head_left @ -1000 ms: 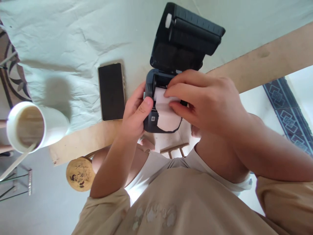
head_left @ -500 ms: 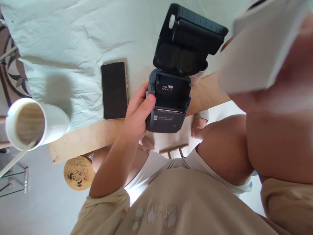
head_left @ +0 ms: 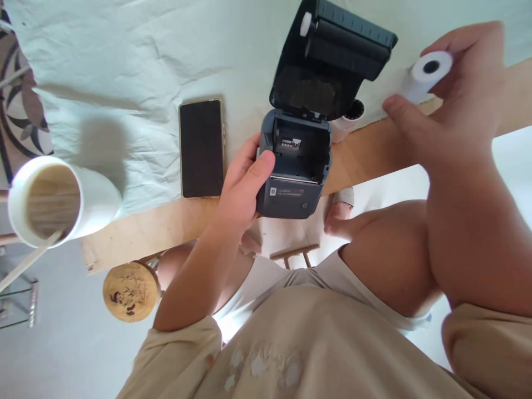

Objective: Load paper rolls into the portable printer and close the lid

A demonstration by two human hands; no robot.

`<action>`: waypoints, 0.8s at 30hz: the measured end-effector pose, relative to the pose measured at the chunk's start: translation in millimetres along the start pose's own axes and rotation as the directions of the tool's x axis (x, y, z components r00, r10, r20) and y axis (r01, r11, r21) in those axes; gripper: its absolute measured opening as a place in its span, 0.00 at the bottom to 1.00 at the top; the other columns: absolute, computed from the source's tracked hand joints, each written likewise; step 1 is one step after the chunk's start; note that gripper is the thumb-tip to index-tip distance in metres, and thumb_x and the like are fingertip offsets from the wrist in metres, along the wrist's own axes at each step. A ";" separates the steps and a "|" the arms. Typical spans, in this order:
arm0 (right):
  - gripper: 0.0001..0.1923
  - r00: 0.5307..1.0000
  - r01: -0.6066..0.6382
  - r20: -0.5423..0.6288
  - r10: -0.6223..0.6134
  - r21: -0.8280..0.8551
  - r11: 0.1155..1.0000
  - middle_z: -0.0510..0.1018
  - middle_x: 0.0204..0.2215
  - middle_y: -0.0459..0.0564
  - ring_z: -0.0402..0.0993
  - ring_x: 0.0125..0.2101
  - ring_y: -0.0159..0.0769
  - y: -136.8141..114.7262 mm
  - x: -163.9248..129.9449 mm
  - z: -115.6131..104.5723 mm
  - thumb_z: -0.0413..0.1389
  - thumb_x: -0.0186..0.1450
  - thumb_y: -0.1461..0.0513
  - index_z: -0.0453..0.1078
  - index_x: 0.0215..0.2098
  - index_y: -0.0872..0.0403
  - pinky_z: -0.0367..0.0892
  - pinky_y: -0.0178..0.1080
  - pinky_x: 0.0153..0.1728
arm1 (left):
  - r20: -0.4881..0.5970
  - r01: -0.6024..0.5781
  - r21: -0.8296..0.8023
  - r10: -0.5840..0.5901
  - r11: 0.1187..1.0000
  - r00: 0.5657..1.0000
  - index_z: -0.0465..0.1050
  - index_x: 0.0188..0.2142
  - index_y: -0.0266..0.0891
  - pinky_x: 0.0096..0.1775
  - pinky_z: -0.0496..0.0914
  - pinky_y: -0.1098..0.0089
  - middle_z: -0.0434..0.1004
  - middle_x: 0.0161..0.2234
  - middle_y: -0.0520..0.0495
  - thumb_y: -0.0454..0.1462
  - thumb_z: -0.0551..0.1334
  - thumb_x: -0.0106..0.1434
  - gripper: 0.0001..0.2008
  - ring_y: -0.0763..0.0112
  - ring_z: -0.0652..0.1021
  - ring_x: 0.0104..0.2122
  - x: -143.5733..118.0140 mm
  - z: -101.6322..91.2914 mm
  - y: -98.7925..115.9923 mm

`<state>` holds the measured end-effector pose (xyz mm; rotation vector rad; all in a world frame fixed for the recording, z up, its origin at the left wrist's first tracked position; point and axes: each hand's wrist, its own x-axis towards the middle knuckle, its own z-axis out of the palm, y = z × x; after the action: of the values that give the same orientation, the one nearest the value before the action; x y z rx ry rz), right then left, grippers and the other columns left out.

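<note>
partly, printer (head_left: 293,183) thumb-covered, paper roll (head_left: 424,73) finger-hidden

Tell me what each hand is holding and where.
Left hand grips the printer by its left side; right hand holds the paper roll around its side.

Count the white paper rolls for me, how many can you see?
2. One small white paper roll is held up in the right hand. Another white roll lies on the table just behind the open dark grey printer, partly hidden by its lid. More may be hidden.
</note>
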<state>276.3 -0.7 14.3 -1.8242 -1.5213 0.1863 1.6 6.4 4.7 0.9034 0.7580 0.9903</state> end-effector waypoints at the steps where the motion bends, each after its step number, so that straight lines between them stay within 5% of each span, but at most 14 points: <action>1: 0.26 0.997 -0.076 0.031 0.077 -0.048 0.996 0.75 0.41 0.51 0.73 0.40 0.37 1.2 -0.7 0.9 0.66 0.52 0.62 0.65 0.47 0.48 0.68 0.45 0.42 | -0.007 -0.001 0.001 0.001 1.000 1.000 0.80 0.45 0.40 0.44 0.80 0.72 0.84 0.38 0.50 0.48 0.68 0.65 0.16 0.61 0.82 0.54 0.5 0.3 -0.1; 4: 0.29 0.986 -0.144 0.071 0.152 -0.105 0.984 0.76 0.41 0.51 0.76 0.43 0.41 4.0 -3.7 0.8 0.65 0.54 0.62 0.62 0.52 0.48 0.69 0.49 0.46 | -0.032 0.003 0.004 -0.003 1.000 0.999 0.80 0.44 0.40 0.33 0.78 0.77 0.84 0.36 0.51 0.48 0.68 0.65 0.15 0.64 0.85 0.47 1.6 1.6 0.1; 6: 0.28 0.997 0.082 -0.010 -0.082 -0.035 0.996 0.75 0.48 0.51 0.76 0.49 0.42 2.7 -7.1 -2.2 0.63 0.55 0.62 0.62 0.53 0.47 0.68 0.49 0.48 | -0.040 0.007 0.012 -0.006 1.000 0.999 0.80 0.44 0.41 0.29 0.77 0.77 0.84 0.35 0.52 0.47 0.68 0.65 0.14 0.67 0.86 0.42 1.8 2.7 0.4; 8: 0.28 0.944 0.310 -0.115 -0.308 0.001 0.951 0.73 0.53 0.49 0.75 0.53 0.42 -2.1 -11.0 -5.6 0.61 0.57 0.62 0.64 0.55 0.44 0.67 0.48 0.49 | -0.023 0.008 0.010 -0.008 1.000 1.000 0.79 0.44 0.41 0.28 0.76 0.77 0.84 0.34 0.53 0.46 0.67 0.66 0.13 0.66 0.86 0.41 1.4 3.9 0.8; 10: 0.26 0.908 0.393 -0.154 -0.390 -0.011 0.920 0.74 0.53 0.47 0.75 0.51 0.41 -9.1 -14.4 -6.8 0.58 0.61 0.59 0.65 0.59 0.40 0.66 0.47 0.46 | -0.015 0.001 -0.012 -0.001 1.000 1.000 0.79 0.43 0.41 0.26 0.76 0.77 0.83 0.33 0.52 0.46 0.67 0.66 0.13 0.63 0.86 0.44 0.6 4.8 1.2; 15: 0.24 0.923 0.375 -0.095 -0.372 0.014 0.927 0.76 0.50 0.52 0.77 0.50 0.44 -24.0 -16.3 1.0 0.58 0.61 0.61 0.69 0.56 0.47 0.69 0.47 0.45 | 0.002 0.025 -0.004 -0.025 1.000 1.000 0.77 0.46 0.41 0.34 0.79 0.74 0.84 0.37 0.50 0.48 0.66 0.67 0.15 0.60 0.84 0.50 -1.1 4.7 2.3; 19: 0.16 0.878 0.441 -0.204 -0.432 -0.001 0.897 0.80 0.40 0.52 0.77 0.37 0.40 -33.3 -19.2 6.0 0.57 0.60 0.63 0.73 0.47 0.50 0.69 0.44 0.35 | 0.006 0.037 -0.023 -0.036 0.999 0.999 0.77 0.46 0.40 0.32 0.78 0.73 0.83 0.37 0.49 0.49 0.66 0.66 0.17 0.60 0.85 0.45 -0.7 4.4 2.8; 24: 0.20 0.960 0.275 0.060 -0.272 -0.046 0.960 0.79 0.49 0.51 0.68 0.23 0.28 -44.5 -27.1 13.4 0.60 0.62 0.62 0.69 0.53 0.48 0.65 0.41 0.30 | 0.001 0.068 0.009 -0.068 0.998 0.998 0.77 0.48 0.40 0.33 0.77 0.72 0.83 0.40 0.47 0.51 0.67 0.65 0.19 0.58 0.84 0.46 -0.1 4.5 3.9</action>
<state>226.2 -18.2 22.9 -1.6385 -1.8128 0.0618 3.9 6.1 10.1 0.8804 0.7876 0.9271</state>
